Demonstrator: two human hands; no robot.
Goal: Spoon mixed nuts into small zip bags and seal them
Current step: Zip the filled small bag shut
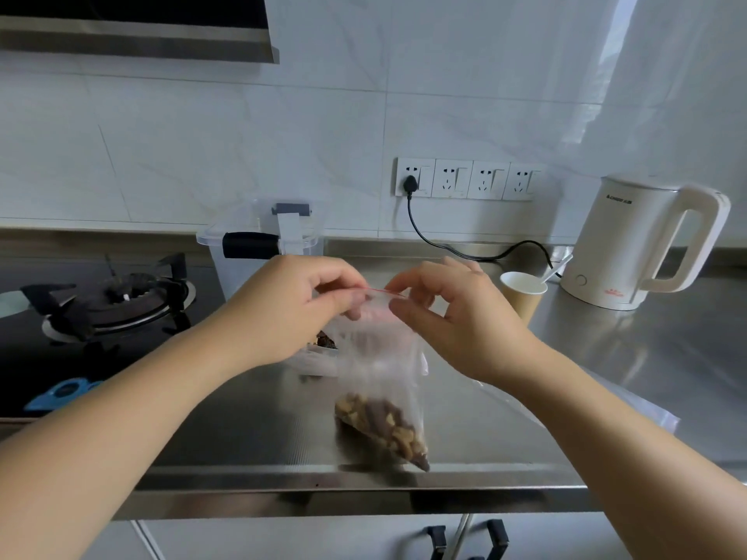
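Both hands are up over the steel counter (pixel 250 430), holding a small clear zip bag (pixel 380 357) by its top edge. The left hand (pixel 291 305) pinches the red zip strip (pixel 380 291) at its left end, fingers curled in toward the thumb, and the right hand (pixel 452 313) pinches the same strip at its right end, thumb underneath and fingertips on top. The bag hangs down between them, and the mixed nuts (pixel 384 428), brown and pale pieces together, have settled into its bottom corner, which reaches down toward the counter's front edge; whether it touches the steel I cannot tell. Whether the strip is pressed closed along its whole length I cannot tell either. Just behind the bag, partly hidden by the left hand, sits a low clear tub (pixel 319 353) with some dark pieces showing at its rim. Farther back against the wall stands a clear plastic storage box (pixel 262 244) with a dark handle. To the right is a paper cup (pixel 523 297) with a white spoon (pixel 560 266) leaning in it, and beside that a white electric kettle (pixel 634 244), its black cord (pixel 444 244) running to a row of wall sockets (pixel 469 179). On the left lies a black gas hob (pixel 109 305), with a blue object (pixel 60 392) near its front. Some flat clear plastic sheets (pixel 646 410) lie on the counter under the right forearm.
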